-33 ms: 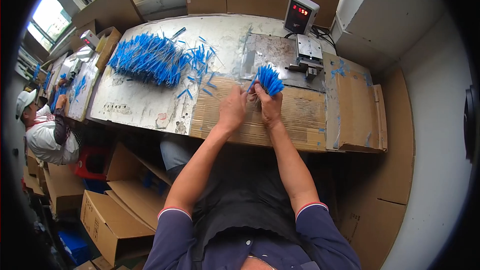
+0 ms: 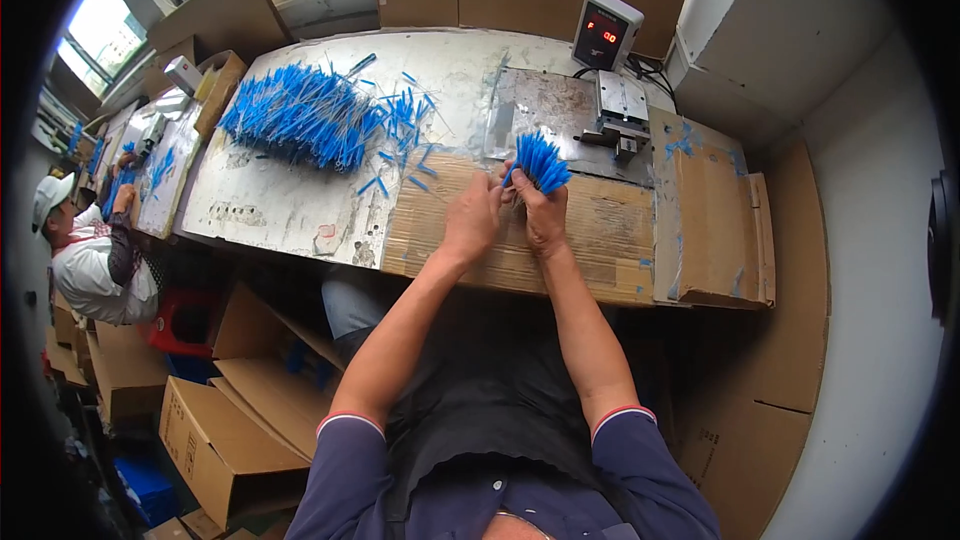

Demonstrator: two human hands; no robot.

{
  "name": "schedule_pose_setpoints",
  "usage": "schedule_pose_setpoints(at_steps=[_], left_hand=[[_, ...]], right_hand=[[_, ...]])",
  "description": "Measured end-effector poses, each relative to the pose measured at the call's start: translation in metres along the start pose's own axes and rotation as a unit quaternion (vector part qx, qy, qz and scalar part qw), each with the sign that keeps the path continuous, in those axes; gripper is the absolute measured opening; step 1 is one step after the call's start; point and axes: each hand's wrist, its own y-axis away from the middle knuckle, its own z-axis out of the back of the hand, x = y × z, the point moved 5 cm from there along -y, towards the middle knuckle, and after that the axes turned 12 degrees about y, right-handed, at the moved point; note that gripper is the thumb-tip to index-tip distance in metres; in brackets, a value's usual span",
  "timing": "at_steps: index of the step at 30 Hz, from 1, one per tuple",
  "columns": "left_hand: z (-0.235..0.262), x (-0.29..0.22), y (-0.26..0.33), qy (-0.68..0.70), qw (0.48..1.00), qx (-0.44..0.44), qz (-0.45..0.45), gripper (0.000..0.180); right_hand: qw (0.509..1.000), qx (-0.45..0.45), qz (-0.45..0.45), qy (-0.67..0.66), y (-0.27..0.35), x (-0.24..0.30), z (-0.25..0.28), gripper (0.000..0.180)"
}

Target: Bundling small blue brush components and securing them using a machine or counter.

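Note:
My right hand (image 2: 546,222) is closed round a bundle of thin pale sticks with blue ends (image 2: 540,160), held upright above a cardboard sheet at the table's front. Beside it, my left hand (image 2: 472,218) is closed, its fingertips pinched at the bundle's left side by a single blue-ended stick (image 2: 508,177). The fingers hide the lower part of that stick. To the left lies a large heap of the same blue-ended sticks (image 2: 300,118), with loose ones (image 2: 405,115) scattered at its right edge.
A display box with red digits (image 2: 606,32) stands at the back right, behind a small metal fixture (image 2: 621,105) on a metal plate. A flattened carton (image 2: 718,225) lies at right. Open cartons (image 2: 235,440) stand on the floor. At far left another person (image 2: 95,260) works at a bench.
The blue-ended stick at my left fingertips stood out from the bundle and is now closer against it. The digits on the display box have changed. Both hands otherwise stay almost in place.

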Motion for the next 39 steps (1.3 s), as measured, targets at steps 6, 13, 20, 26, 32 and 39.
schedule_pose_setpoints(at_steps=[6,13,20,26,32,39], left_hand=[[0.008,-0.004,0.016,0.097,0.994,-0.048,-0.019,0.013],[0.104,0.041,0.000,-0.111,0.981,-0.104,-0.122,0.018],[0.117,0.055,-0.013,-0.201,0.962,-0.010,-0.185,0.013],[0.105,0.044,-0.005,-0.257,0.943,0.046,-0.204,0.015],[0.089,-0.005,-0.003,-0.222,0.923,0.062,-0.307,0.020],[0.128,0.049,-0.028,-0.147,0.966,-0.122,-0.172,0.015]], right_hand=[[1.000,-0.002,0.030,0.003,0.015,0.017,0.003,0.010],[0.966,-0.166,0.176,0.091,0.009,0.022,-0.001,0.010],[0.988,-0.026,0.084,0.126,0.007,0.014,-0.015,0.009],[0.981,-0.043,0.089,0.169,0.009,0.011,-0.019,0.012],[0.947,0.105,0.087,0.290,0.008,0.017,-0.062,0.015],[0.999,0.015,-0.031,-0.002,-0.006,0.002,-0.033,0.013]])
